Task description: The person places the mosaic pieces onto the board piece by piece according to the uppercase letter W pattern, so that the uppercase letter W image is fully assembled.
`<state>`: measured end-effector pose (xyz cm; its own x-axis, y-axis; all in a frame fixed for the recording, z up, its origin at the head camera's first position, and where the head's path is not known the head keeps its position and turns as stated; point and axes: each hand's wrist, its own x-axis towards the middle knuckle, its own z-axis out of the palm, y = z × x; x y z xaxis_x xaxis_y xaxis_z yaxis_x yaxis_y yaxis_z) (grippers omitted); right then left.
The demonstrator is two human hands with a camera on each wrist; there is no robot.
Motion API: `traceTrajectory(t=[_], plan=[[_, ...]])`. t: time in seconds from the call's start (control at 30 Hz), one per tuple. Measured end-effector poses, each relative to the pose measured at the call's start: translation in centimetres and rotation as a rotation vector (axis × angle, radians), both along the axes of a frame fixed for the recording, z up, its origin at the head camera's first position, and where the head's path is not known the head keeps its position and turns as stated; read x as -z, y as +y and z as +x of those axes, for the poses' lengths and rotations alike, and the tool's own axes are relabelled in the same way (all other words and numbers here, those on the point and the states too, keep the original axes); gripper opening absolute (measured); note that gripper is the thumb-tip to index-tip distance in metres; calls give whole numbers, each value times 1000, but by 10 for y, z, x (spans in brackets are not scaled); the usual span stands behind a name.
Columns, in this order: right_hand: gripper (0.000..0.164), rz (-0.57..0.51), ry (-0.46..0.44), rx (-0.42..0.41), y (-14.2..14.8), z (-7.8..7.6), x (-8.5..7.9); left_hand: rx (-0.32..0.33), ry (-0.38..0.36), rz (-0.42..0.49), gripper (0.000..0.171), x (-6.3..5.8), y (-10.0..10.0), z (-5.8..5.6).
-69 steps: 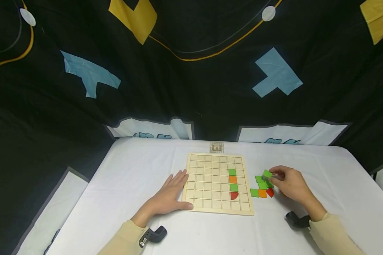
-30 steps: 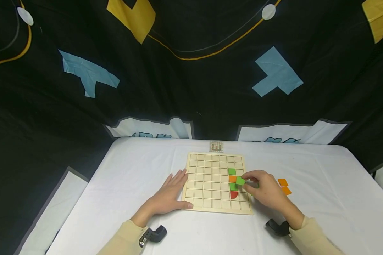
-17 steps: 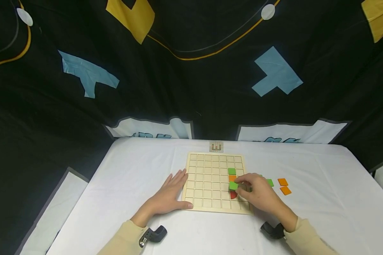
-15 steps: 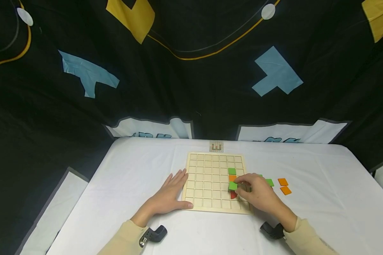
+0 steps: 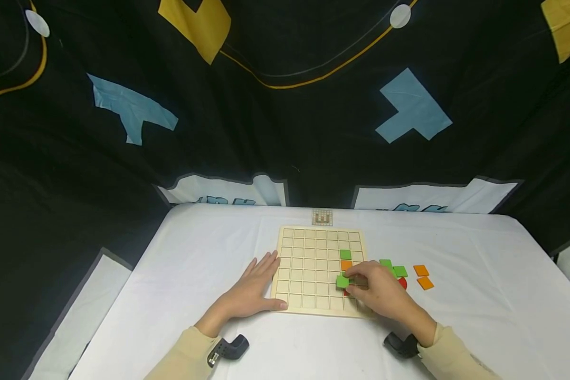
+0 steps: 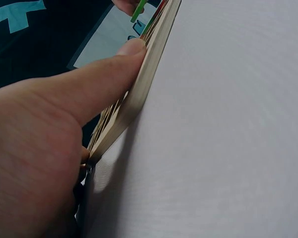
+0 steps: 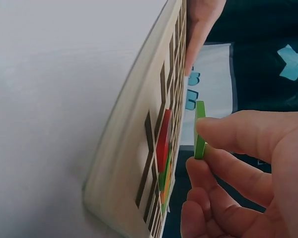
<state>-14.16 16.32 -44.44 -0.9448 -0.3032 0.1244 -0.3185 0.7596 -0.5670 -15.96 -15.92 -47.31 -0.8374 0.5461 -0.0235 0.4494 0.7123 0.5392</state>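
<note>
A pale wooden grid board (image 5: 309, 269) lies flat on the table. My left hand (image 5: 247, 293) rests spread on its left edge, the thumb (image 6: 131, 49) over the near corner. My right hand (image 5: 385, 290) pinches a square green tile (image 5: 342, 282) between thumb and fingers; in the right wrist view that green tile (image 7: 200, 130) is held just off the board's surface. One column of the board holds a green tile (image 5: 345, 254), an orange tile (image 5: 346, 265), another green one mostly hidden, and a red quarter-round tile (image 7: 164, 141), partly covered in the head view.
Right of the board lie loose green tiles (image 5: 400, 271), a red piece (image 5: 402, 283) partly behind my right hand, and two orange tiles (image 5: 425, 283). A small printed grid card (image 5: 322, 217) lies beyond the board's far edge. A black curtain (image 5: 275, 137) hangs behind the table.
My right hand has carried the green tile from the loose pile leftward over the board, then slightly nearer and further left. The left hand stays in place.
</note>
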Motion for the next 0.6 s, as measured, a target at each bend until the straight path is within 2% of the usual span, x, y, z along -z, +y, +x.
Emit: traceTrajectory(t=[0.2,0.6], plan=[[21,23,-29,-1,-2,0,0,-2,-4,-6,109,1,0,-1],[17,47,4,-80,-8,0,0,5,3,4,109,0,0,-1]])
